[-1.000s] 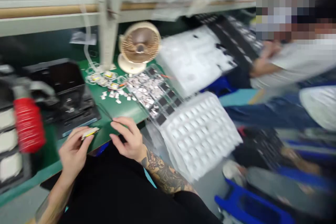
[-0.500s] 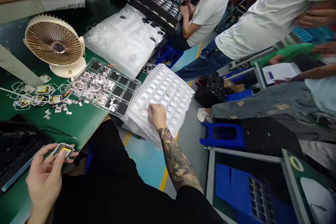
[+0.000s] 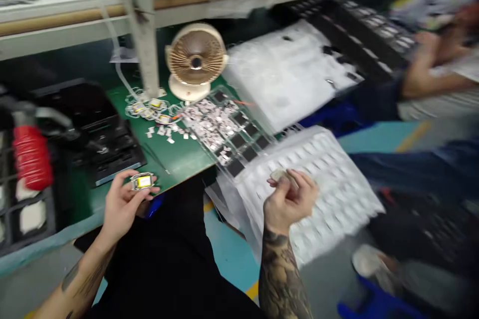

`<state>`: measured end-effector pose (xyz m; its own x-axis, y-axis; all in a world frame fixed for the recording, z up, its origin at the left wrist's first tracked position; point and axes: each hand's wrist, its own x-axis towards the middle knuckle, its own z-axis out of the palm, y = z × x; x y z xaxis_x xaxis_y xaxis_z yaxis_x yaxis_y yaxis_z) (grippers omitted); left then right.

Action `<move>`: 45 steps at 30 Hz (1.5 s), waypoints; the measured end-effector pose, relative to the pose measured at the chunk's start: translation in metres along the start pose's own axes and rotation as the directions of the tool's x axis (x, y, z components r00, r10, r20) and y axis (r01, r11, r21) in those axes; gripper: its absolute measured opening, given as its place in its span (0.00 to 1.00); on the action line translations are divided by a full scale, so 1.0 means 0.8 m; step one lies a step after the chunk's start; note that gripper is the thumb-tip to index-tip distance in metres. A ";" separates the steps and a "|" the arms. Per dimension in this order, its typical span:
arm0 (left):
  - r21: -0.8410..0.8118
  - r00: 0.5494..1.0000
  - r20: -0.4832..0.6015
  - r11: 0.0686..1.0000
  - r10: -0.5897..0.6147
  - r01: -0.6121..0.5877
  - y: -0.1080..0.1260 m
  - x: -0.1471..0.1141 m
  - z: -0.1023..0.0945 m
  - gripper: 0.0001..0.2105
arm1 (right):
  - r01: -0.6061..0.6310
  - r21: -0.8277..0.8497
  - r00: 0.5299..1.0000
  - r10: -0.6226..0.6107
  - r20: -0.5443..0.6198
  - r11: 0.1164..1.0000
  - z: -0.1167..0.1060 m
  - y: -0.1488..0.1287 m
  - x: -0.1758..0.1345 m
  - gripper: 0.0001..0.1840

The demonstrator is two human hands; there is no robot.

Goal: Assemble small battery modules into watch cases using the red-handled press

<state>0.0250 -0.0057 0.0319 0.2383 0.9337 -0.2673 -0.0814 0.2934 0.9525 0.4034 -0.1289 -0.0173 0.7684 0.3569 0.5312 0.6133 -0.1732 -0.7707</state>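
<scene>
The left hand (image 3: 122, 204) pinches the small case (image 3: 142, 182) at the view's eight o'clock, best held level, while the right hand (image 3: 288, 203) pinches a pale piece (image 3: 277, 175) at four o'clock, best gripped lightly.

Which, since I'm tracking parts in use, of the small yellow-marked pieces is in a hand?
The yellow-centred piece held by the left hand; the others lie on the green table near the fan.
</scene>
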 end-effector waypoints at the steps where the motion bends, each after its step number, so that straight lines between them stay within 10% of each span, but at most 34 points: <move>1: -0.015 1.000 -0.009 1.000 0.005 -0.005 -0.001 0.001 -0.001 0.25 | 0.018 0.088 0.999 -0.021 0.032 0.996 0.018 -0.030 -0.005 0.14; 3: -0.036 1.000 -0.029 0.999 0.010 -0.012 -0.001 0.004 -0.004 0.26 | 0.013 0.264 0.960 -0.086 0.266 0.964 0.054 -0.088 -0.024 0.14; 7: -0.008 0.997 -0.067 0.999 0.042 -0.043 -0.002 0.001 -0.018 0.26 | -0.028 0.518 0.683 -0.362 0.634 0.855 0.119 -0.181 -0.077 0.21; 13: 0.020 0.984 -0.134 0.993 0.118 -0.116 0.000 -0.011 -0.038 0.24 | -0.106 0.671 0.408 -0.584 0.702 0.734 0.187 -0.248 -0.123 0.23; 18: -0.034 0.980 -0.114 0.985 0.165 -0.170 0.002 -0.013 -0.052 0.23 | -0.107 0.664 0.331 -0.604 0.725 0.740 0.207 -0.256 -0.134 0.22; 33: 0.142 0.945 -0.037 0.938 0.325 -0.317 0.004 0.006 -0.063 0.15 | -0.333 0.531 0.429 -0.376 0.821 0.779 0.215 -0.249 -0.148 0.08; 39: 0.236 0.909 -0.116 0.900 0.401 -0.367 -0.012 0.004 -0.071 0.12 | -0.161 0.540 0.388 -0.451 0.804 0.826 0.210 -0.269 -0.139 0.07; 43: -0.059 0.953 -0.213 0.971 0.214 -0.231 -0.007 0.006 -0.068 0.20 | 0.209 0.632 0.661 -0.584 0.471 0.746 0.238 -0.289 -0.101 0.20; 45: -0.189 0.971 -0.194 0.966 0.141 -0.178 -0.005 0.005 -0.067 0.24 | 0.320 0.609 0.701 -0.614 0.363 0.725 0.262 -0.297 -0.080 0.27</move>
<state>-0.0255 0.0080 0.0191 0.0318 0.9876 -0.1534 -0.3044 0.1558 0.9397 0.1701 0.0817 0.0580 0.0956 0.6898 0.7177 0.5791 0.5479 -0.6037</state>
